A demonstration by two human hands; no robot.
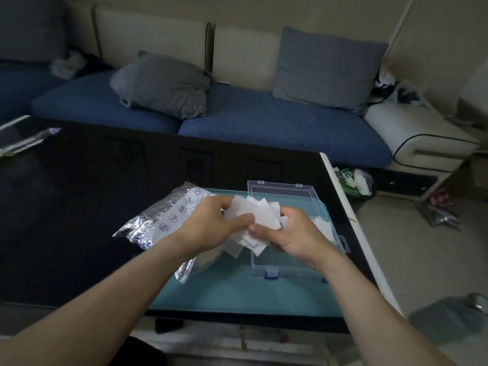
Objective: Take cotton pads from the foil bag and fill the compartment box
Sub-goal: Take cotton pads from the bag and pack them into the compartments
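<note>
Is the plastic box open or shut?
Open. The clear plastic box has its lid swung back flat on the mat.

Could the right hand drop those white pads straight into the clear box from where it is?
Probably yes. The right hand hangs just over the open compartment box, whose lid is folded back, so nothing covers it. But both it and the left hand grip the bunch of cotton pads, so the left must let go first.

A blue sofa [264, 122] with grey cushions [163, 84] stands behind the black table [79, 207].
</note>
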